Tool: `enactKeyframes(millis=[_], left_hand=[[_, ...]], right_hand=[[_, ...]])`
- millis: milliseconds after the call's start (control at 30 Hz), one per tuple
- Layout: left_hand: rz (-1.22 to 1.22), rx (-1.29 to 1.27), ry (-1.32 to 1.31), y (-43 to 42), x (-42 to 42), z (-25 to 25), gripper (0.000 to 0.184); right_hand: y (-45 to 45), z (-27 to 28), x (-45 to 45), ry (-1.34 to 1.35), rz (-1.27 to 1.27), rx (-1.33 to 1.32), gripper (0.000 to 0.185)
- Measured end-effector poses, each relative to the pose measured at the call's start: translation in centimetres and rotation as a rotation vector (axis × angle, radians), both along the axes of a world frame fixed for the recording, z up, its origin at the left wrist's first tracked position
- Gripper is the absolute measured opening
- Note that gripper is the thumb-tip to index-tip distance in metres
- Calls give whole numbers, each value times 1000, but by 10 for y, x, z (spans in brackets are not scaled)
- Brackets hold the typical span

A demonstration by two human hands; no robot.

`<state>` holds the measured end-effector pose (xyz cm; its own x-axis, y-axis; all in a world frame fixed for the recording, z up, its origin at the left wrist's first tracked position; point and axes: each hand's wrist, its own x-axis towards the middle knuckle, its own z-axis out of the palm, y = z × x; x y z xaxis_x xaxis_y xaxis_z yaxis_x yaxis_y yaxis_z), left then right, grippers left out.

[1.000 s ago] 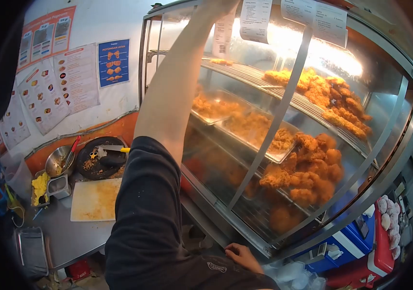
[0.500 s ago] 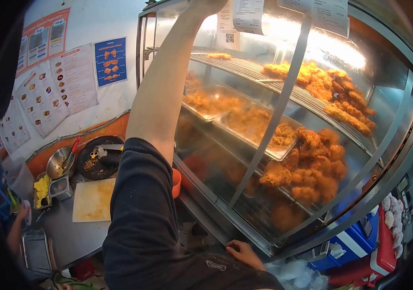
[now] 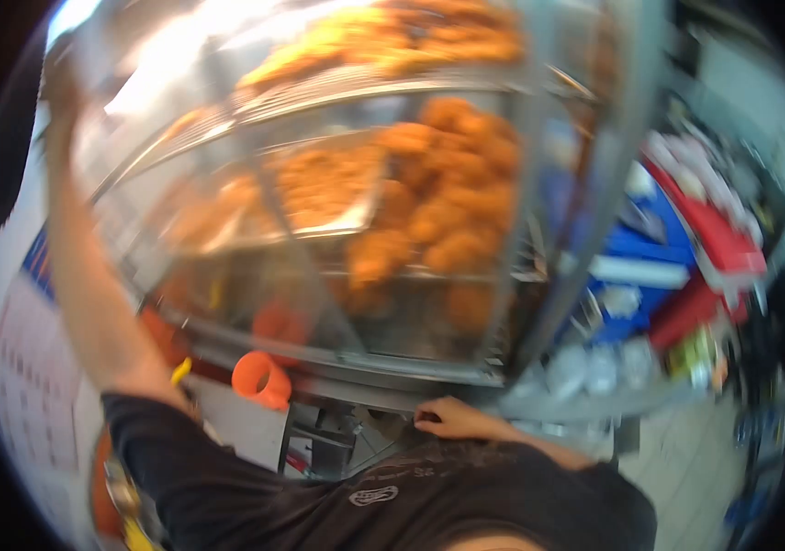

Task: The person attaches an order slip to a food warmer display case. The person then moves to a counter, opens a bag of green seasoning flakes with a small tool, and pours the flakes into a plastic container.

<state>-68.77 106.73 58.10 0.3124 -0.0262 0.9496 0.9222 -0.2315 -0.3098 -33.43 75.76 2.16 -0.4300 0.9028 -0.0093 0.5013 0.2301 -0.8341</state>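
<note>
My left arm reaches up along the left side of the view, with my left hand (image 3: pixel 60 87) high at the top left corner of a glass-fronted display cabinet (image 3: pixel 411 369). That hand is smeared by motion, so its fingers and anything in them cannot be made out. Low in front of the cabinet, my right hand (image 3: pixel 455 419) is by the metal bottom edge, fingers loosely bent, thumb apart, nothing visible in them. Behind the glass, fried chicken pieces (image 3: pixel 448 197) are heaped beside a metal tray (image 3: pixel 370 213) of smaller fried pieces. More fried chicken (image 3: pixel 402 41) lies on the upper wire rack (image 3: pixel 337 96).
An orange cup (image 3: pixel 262 378) hangs or stands at the cabinet's lower front edge. To the right are a blue cooler box (image 3: pixel 650 230), a red box (image 3: pixel 714 239) and clear plastic bags (image 3: pixel 585 367). Posters (image 3: pixel 30 367) cover the left wall.
The view has swung right, blurring the picture. My left arm now shows farther left, and the hanging receipts have left the view. My right hand stays by the cabinet's lower edge.
</note>
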Motion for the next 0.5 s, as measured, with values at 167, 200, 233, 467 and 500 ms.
enactKeyframes(millis=[167, 200, 233, 467, 500], left_hand=[[61, -112, 10, 28, 0, -2, 16], [66, -111, 4, 30, 0, 0, 16], [64, -111, 7, 29, 3, 0, 16], [-92, 29, 21, -84, 64, -42, 17], [-156, 62, 33, -113, 81, -50, 17]], right_hand=[[-24, 3, 8, 16, -139, -45, 24], [-30, 1, 10, 18, -175, -57, 24], [-36, 0, 13, 17, -204, -69, 24], [-86, 7, 50, 78, -328, -117, 23], [-96, 9, 58, 81, -351, -120, 23]])
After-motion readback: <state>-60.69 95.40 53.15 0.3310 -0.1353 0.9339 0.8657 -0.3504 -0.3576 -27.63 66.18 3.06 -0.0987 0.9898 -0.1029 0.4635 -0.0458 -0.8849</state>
